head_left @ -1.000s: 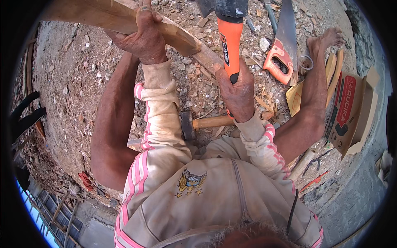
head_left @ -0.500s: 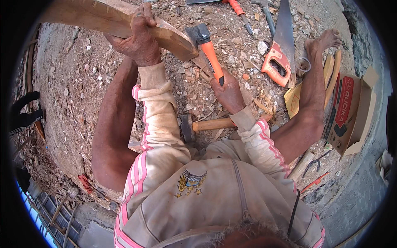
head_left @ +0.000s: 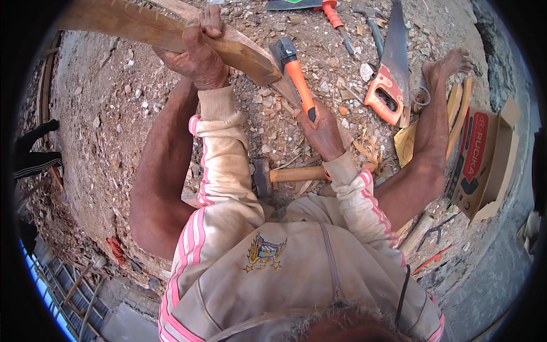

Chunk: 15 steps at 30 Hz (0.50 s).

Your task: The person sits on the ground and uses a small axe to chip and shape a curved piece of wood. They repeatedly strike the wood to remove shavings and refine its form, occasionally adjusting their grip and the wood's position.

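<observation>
Wooden beam [head_left: 139, 27] — gripped by the left hand [head_left: 198, 58] — sits near an orange-handled hatchet [head_left: 299, 84] clasped in the right hand [head_left: 326, 132].

A seemingly outdoor work site is indicated by bare ground [head_left: 108, 157] strewn with stones [head_left: 366, 72] and wood shavings [head_left: 365, 150]. A handsaw [head_left: 394, 60], a claw hammer [head_left: 375, 34] and a wooden-handled hammer [head_left: 293, 174] are laid there, beside a grey, concrete-like surface [head_left: 496, 245].

The axe [head_left: 297, 80] is orange and black, the timber [head_left: 137, 28] tan, the sleeves [head_left: 223, 154] pink-striped.
</observation>
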Tool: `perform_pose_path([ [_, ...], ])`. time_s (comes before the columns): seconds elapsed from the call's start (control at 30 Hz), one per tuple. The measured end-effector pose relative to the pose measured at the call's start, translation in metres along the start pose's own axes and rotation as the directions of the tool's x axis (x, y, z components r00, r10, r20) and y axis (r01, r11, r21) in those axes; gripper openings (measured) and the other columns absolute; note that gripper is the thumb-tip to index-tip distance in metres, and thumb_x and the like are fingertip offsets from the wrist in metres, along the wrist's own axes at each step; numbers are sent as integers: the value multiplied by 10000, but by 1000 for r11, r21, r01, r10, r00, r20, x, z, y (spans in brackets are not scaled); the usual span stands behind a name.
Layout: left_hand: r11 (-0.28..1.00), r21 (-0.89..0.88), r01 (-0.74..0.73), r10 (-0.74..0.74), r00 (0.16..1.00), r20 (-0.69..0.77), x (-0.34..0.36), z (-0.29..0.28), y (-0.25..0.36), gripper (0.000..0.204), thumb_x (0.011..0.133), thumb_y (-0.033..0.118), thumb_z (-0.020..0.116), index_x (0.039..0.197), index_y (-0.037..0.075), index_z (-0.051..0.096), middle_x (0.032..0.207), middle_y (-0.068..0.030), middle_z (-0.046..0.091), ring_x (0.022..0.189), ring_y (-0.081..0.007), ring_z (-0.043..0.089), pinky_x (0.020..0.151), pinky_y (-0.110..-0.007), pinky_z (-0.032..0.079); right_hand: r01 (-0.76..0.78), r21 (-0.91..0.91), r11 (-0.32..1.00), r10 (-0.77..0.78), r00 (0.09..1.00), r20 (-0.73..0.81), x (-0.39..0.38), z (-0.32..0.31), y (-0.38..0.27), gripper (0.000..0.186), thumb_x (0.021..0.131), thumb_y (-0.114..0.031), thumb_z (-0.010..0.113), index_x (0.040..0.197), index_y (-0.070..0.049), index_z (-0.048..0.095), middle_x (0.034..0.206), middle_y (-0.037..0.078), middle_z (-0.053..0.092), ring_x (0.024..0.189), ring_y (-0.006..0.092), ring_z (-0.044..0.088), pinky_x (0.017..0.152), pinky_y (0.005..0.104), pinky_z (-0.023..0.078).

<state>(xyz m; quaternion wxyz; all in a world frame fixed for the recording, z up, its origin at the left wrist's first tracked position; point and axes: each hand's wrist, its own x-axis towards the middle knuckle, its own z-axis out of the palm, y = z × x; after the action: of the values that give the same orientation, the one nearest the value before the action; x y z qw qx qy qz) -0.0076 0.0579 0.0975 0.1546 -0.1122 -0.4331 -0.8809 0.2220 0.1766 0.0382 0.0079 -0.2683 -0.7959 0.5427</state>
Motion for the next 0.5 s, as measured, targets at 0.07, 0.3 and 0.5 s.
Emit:
perform_pose_path([
  [0.07, 993, 74, -91, 90, 996, 15, 0, 8, -4, 397, 828, 39, 671, 1133, 46, 416, 752, -100, 592, 577, -176, 613, 544, -306, 566, 66, 40, 997, -64, 997, -40, -5, 0, -8, 215, 968, -204, 675, 1008, -6, 599, 712, 13, 479, 638, 117, 426, 583, 317, 403],
  [0.3, 960, 110, -259, 256, 966, 34, 1, 4, -17, 454, 807, 91, 716, 1126, 48, 395, 753, -84, 567, 590, -169, 611, 565, -302, 563, 208, 116, 971, -184, 964, -190, -4, -12, -65, 196, 936, -168, 664, 986, -5, 567, 651, 170, 552, 573, 327, 581, 559, 430, 457],
  [0.5, 957, 125, -263, 245, 959, 143, -4, 15, -14, 468, 802, 35, 707, 1148, 35, 392, 799, -104, 600, 590, -171, 618, 584, -300, 570, 107, -11, 994, -107, 993, -45, 3, 5, -11, 194, 924, -145, 653, 1033, 0, 585, 693, 192, 590, 627, 346, 640, 590, 437, 482],
])
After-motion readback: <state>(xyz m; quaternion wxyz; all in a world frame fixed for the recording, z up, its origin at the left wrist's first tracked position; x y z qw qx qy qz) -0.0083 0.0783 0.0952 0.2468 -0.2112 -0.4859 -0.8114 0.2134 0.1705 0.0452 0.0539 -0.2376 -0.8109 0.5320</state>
